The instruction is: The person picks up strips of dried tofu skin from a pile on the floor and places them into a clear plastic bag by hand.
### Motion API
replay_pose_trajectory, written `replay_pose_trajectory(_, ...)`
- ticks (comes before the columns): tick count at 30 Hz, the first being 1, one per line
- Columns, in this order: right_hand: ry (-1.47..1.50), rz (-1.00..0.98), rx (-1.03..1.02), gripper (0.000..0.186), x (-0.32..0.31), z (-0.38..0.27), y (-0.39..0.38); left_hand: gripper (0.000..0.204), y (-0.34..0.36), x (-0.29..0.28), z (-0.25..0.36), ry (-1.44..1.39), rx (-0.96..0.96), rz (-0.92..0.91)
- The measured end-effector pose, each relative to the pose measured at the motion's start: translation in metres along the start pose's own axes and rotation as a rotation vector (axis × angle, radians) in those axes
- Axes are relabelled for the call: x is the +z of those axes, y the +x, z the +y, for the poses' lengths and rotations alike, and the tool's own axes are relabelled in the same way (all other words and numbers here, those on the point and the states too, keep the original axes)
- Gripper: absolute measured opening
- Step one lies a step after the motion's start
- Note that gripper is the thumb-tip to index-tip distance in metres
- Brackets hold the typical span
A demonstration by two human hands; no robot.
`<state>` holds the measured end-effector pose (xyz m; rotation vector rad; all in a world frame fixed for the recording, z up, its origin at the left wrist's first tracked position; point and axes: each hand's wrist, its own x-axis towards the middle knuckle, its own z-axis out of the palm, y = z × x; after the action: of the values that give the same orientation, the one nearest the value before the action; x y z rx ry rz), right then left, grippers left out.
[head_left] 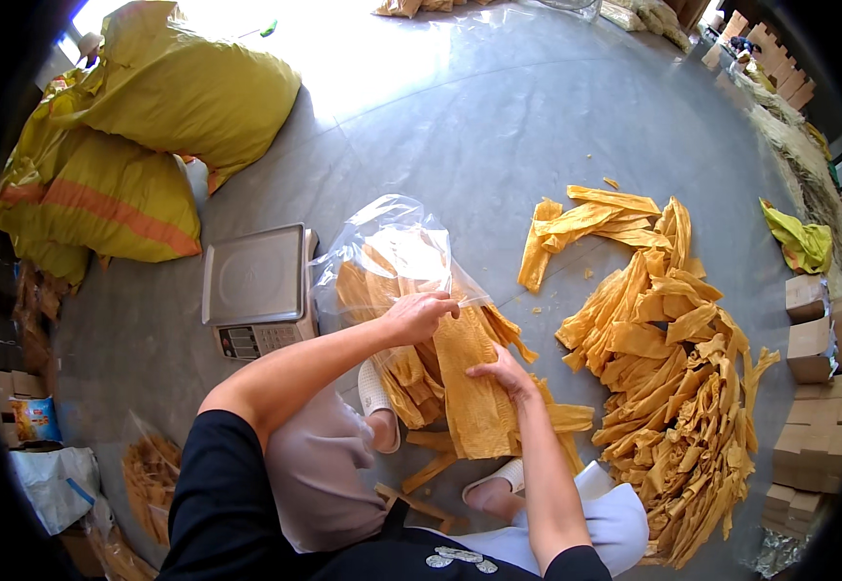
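Note:
A clear plastic bag (pixel 397 215) lies between my feet, partly filled with long, wrinkled yellow strips that look like dried bean curd. My left hand (pixel 421 318) is closed at the bag's mouth, pinching its edge. With thumb on top and fingers hidden beneath, my right hand (pixel 504 372) grips a wide strip of dried bean curd (pixel 471 392). That strip's far end reaches the bag's opening, under my left hand. Other strips show beside and below it. A large heap of the same strips (pixel 668 387) spreads to my right.
A digital scale (pixel 256 276) with a metal pan stands left of the bag. Big stuffed yellow sacks (pixel 188 87) rest at the far left. Cardboard boxes (pixel 823 426) are stacked along the right. Another bag of strips (pixel 153 474) sits near my left side. Crumbs dot the grey floor (pixel 459 136).

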<state>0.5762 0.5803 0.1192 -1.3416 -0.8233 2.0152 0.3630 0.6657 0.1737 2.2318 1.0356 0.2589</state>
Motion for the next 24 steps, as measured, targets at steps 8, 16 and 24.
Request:
replay_pose_trajectory(8,0.118,0.021,-0.012,0.073,-0.024,0.007,0.025,0.027,0.010,0.007,-0.017,-0.027,-0.112,0.004)
replay_pose_trajectory(16,0.347,-0.046,0.065,0.070,-0.031,0.010,0.042,0.026,0.008,0.010,-0.028,-0.173,-0.177,0.027)
replay_pose_trajectory(24,-0.353,0.087,-0.110,0.076,-0.017,0.007,0.117,0.026,0.013,0.018,-0.012,-0.112,-0.051,-0.042)
